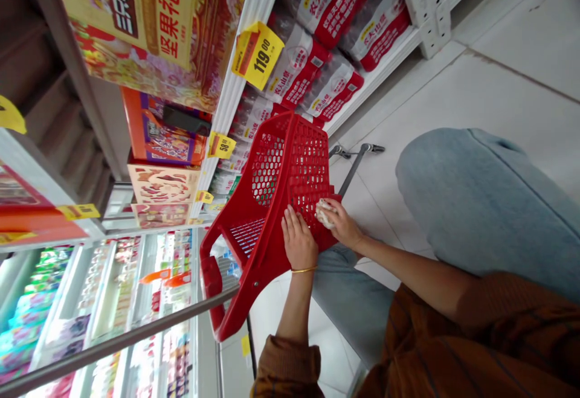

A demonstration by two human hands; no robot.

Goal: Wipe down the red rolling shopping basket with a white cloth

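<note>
A red plastic shopping cart [276, 217] with perforated sides stands in the middle of the sideways-turned view. My left hand [299, 238], with a gold bracelet at the wrist, lies on the cart's outer side, fingers stretched out. To its right, my right hand [345, 224] is closed around a crumpled whitish cloth [325, 213] against the perforated panel. The cart's metal leg and caster [372, 148] show beyond the hands. A grey metal rod [136, 333] runs from the cart's handle end to the lower left. The palms' undersides are hidden.
Shelves beside the cart hold packs of red-labelled bottles [333, 87], a nut gift box [167, 29] and an orange box [136, 126] with a dark phone-like object [186, 121] on it. Yellow price tags [258, 55] jut from the shelf edge. My bent knee [475, 192] is over the tiled floor [512, 96].
</note>
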